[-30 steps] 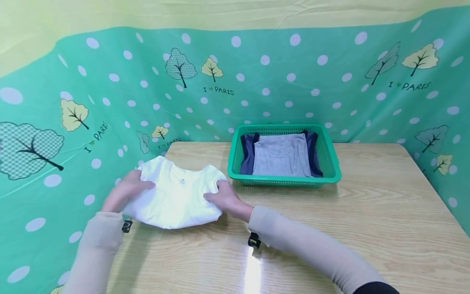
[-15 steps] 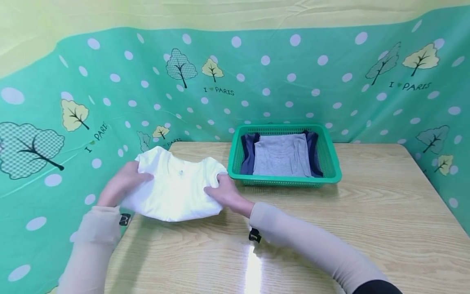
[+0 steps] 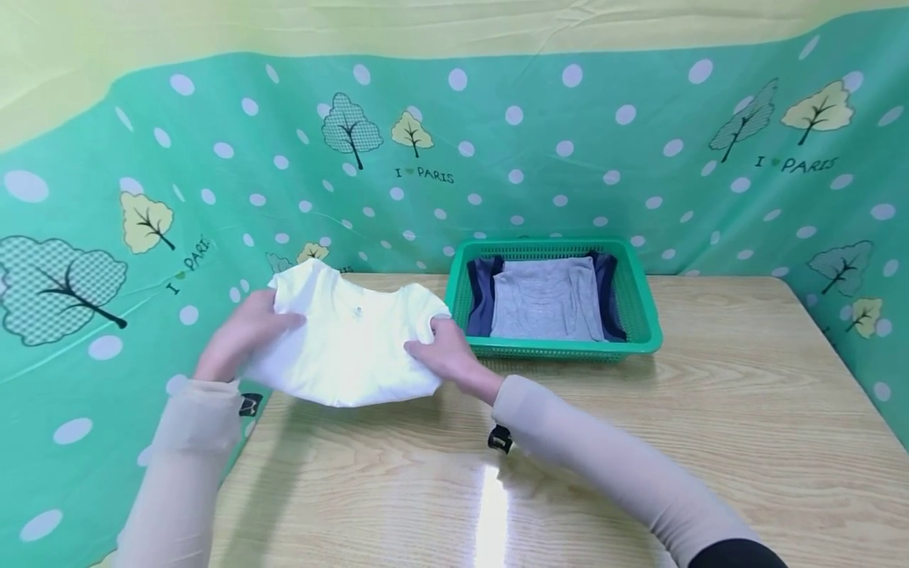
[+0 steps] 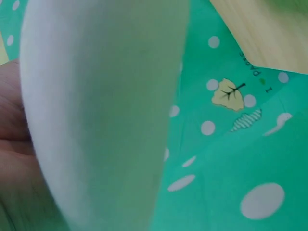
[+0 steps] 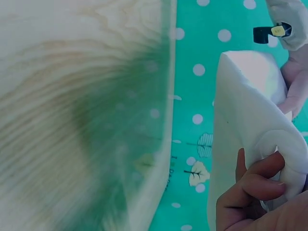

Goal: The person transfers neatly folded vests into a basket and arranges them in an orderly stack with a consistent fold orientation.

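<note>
A folded white shirt, its round neckline toward the back, is held above the left part of the table by both hands. At its left side my left hand grips the edge, thumb on top. My right hand pinches the opposite side near a sleeve, close to the basket's left front corner in the head view. Seen from the right wrist, fingers curl around the edge of the shirt. In the left wrist view the white cloth covers most of the left hand.
Right of the shirt stands a green plastic basket at the back of the wooden table. Inside lie a folded grey garment and dark navy cloth beneath it. A green dotted curtain hangs along the back and sides.
Both hands have lifted the white shirt and carried it toward the back of the table, slightly to the right at the end. The basket and its clothes have stayed put.
</note>
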Demonstrator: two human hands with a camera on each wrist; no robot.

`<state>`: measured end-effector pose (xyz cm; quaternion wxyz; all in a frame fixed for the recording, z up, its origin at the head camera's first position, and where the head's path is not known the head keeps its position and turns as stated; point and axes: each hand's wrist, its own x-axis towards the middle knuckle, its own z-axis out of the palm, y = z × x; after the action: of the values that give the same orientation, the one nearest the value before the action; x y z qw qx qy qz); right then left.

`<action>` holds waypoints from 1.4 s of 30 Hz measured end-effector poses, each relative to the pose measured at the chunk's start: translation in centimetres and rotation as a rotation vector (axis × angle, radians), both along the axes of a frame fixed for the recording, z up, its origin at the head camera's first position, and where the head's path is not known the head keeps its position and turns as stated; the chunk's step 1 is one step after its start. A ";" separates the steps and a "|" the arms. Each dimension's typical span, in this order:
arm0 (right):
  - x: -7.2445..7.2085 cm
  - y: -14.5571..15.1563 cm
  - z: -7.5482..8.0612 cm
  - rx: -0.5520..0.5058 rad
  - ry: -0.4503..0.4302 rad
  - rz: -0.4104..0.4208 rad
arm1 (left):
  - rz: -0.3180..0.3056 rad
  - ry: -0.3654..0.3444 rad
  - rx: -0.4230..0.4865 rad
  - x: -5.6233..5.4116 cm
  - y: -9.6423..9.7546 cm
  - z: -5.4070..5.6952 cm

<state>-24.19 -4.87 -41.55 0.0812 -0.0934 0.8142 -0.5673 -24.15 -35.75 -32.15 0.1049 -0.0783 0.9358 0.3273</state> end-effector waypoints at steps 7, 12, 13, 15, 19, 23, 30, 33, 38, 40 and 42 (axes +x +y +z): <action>-0.9 1.2 0.2 0.024 0.012 -0.024 | -0.008 0.037 -0.012 -1.1 1.7 0.5; -1.3 2.0 0.1 0.014 0.004 -0.048 | -0.023 0.046 -0.006 -1.7 2.7 0.7; -1.4 2.1 0.1 0.009 0.002 -0.053 | -0.026 0.049 -0.002 -1.8 2.9 0.7; -1.6 2.5 0.1 0.006 -0.001 -0.064 | -0.034 0.057 0.008 -2.2 3.4 0.7; -2.1 3.2 0.1 -0.004 -0.014 -0.075 | -0.034 0.061 0.037 -2.9 4.2 0.4; -2.8 4.0 0.1 -0.016 -0.021 -0.080 | -0.032 0.067 0.045 -3.4 4.9 0.3; -3.8 5.8 0.6 -0.004 -0.044 -0.114 | -0.051 0.087 0.053 -4.7 6.8 0.6; -4.1 6.6 1.0 0.006 -0.047 -0.118 | -0.060 0.101 0.066 -5.2 7.6 0.5; -4.4 8.1 1.3 -0.009 -0.054 -0.116 | -0.063 0.115 0.091 -5.6 8.6 0.5; -4.6 8.7 1.4 -0.020 -0.057 -0.118 | -0.066 0.119 0.097 -5.8 9.0 0.4; -4.7 9.3 1.4 -0.026 -0.060 -0.121 | -0.070 0.122 0.106 -6.0 9.4 0.2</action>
<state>-28.88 4.42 -40.11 0.0699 -0.0282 0.8082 -0.5841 -30.18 -26.34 -31.94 0.0632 -0.0199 0.9241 0.3764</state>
